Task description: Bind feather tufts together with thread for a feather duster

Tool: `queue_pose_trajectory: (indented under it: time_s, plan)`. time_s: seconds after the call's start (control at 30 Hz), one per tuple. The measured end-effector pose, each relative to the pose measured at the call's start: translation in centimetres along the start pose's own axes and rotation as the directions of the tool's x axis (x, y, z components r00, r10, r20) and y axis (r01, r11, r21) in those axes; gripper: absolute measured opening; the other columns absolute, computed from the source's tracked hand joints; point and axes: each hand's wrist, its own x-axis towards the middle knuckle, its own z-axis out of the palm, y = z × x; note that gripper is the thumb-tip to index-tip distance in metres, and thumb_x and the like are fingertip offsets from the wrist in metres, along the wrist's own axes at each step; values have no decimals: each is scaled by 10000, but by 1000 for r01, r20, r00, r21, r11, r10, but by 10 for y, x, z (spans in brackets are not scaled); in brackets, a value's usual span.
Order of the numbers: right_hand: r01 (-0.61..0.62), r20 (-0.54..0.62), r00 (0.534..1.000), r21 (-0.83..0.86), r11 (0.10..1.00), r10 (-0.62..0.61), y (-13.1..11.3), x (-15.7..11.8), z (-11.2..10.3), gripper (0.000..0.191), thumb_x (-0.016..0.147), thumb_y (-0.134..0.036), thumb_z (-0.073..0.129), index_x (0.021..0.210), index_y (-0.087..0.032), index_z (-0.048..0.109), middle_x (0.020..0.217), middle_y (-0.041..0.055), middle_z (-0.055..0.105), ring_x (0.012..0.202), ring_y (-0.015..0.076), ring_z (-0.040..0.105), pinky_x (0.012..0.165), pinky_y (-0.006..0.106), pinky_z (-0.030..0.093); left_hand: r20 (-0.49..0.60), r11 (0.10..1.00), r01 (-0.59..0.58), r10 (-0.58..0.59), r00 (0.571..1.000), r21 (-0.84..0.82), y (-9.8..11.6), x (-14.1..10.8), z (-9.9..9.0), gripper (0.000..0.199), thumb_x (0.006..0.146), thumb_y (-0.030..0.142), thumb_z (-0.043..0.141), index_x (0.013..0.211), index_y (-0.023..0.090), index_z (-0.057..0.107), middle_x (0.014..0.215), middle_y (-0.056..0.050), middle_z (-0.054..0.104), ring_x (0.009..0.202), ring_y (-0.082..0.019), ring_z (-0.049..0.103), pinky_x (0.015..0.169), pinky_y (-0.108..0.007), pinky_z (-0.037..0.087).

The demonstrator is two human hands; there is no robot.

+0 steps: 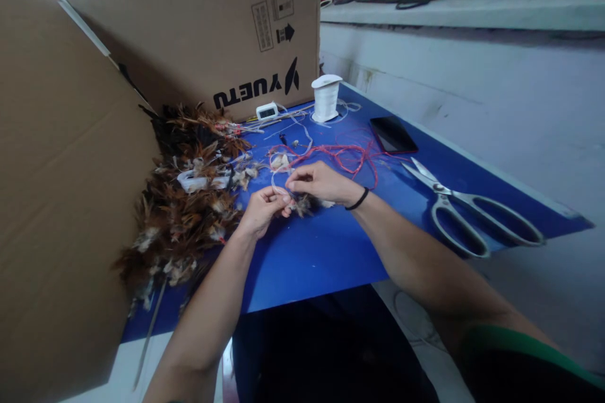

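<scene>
My left hand [265, 209] is closed in a pinch on a thin white ribbon [275, 181], above the blue table. Close beside it, my right hand [326, 181], with a black band on the wrist, also pinches at the ribbon; the exact grip is partly hidden by its fingers. Small brownish feathers [304, 204] show just under and beyond the fingertips, and I cannot tell whether they are held. Pink-red strings [347, 157] lie tangled behind the right hand. A large pile of brown feathers [189, 208] spreads to the left of my left hand.
Large silver scissors [442, 190] lie partly spread at the right, near a dark phone [393, 134]. A white ribbon spool [326, 99] and a small white digital device [267, 111] stand at the back. Cardboard walls [189, 25] enclose the left and back of the blue table [321, 258].
</scene>
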Motion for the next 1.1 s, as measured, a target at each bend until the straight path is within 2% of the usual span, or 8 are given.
queue_pose_trajectory:
  time_s: [0.1, 0.3, 0.6, 0.83, 0.97, 1.1]
  plan:
    - [-10, 87, 996, -78, 997, 16, -1, -1, -2, 187, 740, -246, 574, 768, -111, 699, 699, 29, 669, 623, 107, 552, 633, 243, 425, -10, 999, -30, 30, 1000, -12, -2, 1, -2, 299, 622, 283, 782, 775, 121, 583, 665, -23, 648, 508, -70, 561, 511, -193, 456]
    - [-13, 116, 993, -95, 995, 24, -2, -2, -2, 163, 715, -240, 587, 734, -129, 704, 662, 12, 663, 580, 95, 535, 598, 229, 411, -12, 999, -45, 44, 999, -21, -2, 1, -1, 342, 620, 288, 785, 808, 137, 542, 650, -15, 649, 504, -78, 570, 504, -189, 457]
    - [-57, 43, 997, -16, 998, 57, -5, -2, 10, 116, 675, -177, 541, 584, -143, 603, 550, -17, 582, 505, 72, 459, 513, 209, 353, -17, 999, -45, 45, 999, -15, 1, 0, 1, 360, 608, 302, 789, 797, 146, 525, 641, -12, 647, 489, -77, 563, 496, -188, 448]
    - [-137, 23, 991, 122, 983, 135, -6, -3, 13, 107, 670, -177, 501, 585, -151, 560, 551, -19, 563, 495, 68, 457, 497, 202, 354, -5, 998, -54, 54, 999, -25, -1, 0, 0, 361, 614, 315, 783, 790, 149, 514, 660, -2, 636, 510, -77, 565, 502, -190, 450]
    - [-66, 8, 998, 88, 994, 66, -5, -2, 13, 117, 702, -204, 505, 604, -153, 543, 582, -12, 567, 518, 72, 465, 521, 209, 363, -27, 998, -46, 45, 999, -42, 1, 1, -1, 348, 612, 307, 780, 769, 142, 517, 656, -3, 627, 524, -79, 566, 471, -179, 421]
    - [77, -14, 997, -59, 995, -78, -2, -2, 14, 102, 735, -220, 515, 659, -159, 542, 606, -21, 543, 554, 81, 459, 557, 217, 364, -66, 995, -18, 12, 998, -98, 3, 3, -2, 329, 589, 292, 788, 730, 135, 535, 624, -1, 615, 530, -80, 564, 447, -168, 379]
